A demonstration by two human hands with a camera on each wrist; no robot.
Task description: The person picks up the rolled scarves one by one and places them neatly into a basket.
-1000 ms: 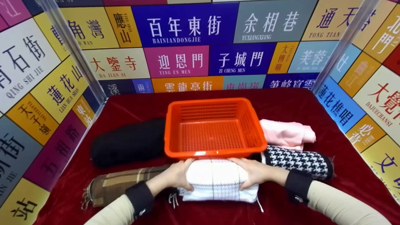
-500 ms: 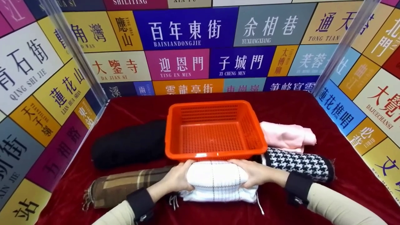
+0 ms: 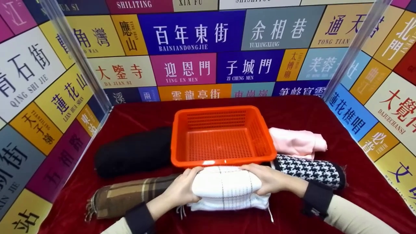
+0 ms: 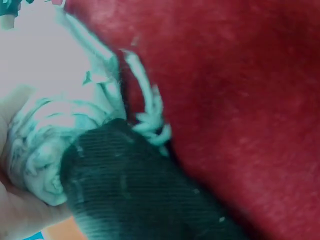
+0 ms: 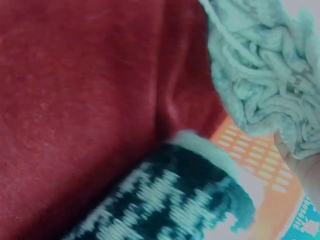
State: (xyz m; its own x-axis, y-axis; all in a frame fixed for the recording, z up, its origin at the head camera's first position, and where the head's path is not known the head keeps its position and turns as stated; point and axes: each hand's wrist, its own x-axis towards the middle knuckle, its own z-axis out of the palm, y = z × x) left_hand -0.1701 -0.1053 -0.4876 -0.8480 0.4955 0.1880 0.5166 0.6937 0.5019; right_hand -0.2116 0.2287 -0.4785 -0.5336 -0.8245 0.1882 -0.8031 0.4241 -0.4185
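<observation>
A white scarf (image 3: pixel 226 187) with thin dark check lines lies folded or rolled in front of the orange basket (image 3: pixel 224 162). My left hand (image 3: pixel 183 188) grips its left end, thumb towards me and fingers at the far side. At the opposite end my right hand (image 3: pixel 268 178) holds it the same way. Bunched layers of the white scarf (image 4: pixel 45 145) and a fringe strand (image 4: pixel 147 105) show in the left wrist view. From the right wrist, folded layers of the scarf (image 5: pixel 265 80) appear beside part of my right hand (image 5: pixel 307 172).
A brown plaid scarf (image 3: pixel 130 196) and a black rolled cloth (image 3: pixel 135 152) lie to the left. On the right are a pink cloth (image 3: pixel 297 143) and a black-and-white houndstooth roll (image 3: pixel 310 170). Dark red cloth (image 3: pixel 139 113) covers the table; printed panels (image 3: pixel 195 31) stand around.
Both hands keep hold of the white scarf at its ends. My right hand and wrist have shifted slightly to the right, and the scarf's upper part looks a little wider.
</observation>
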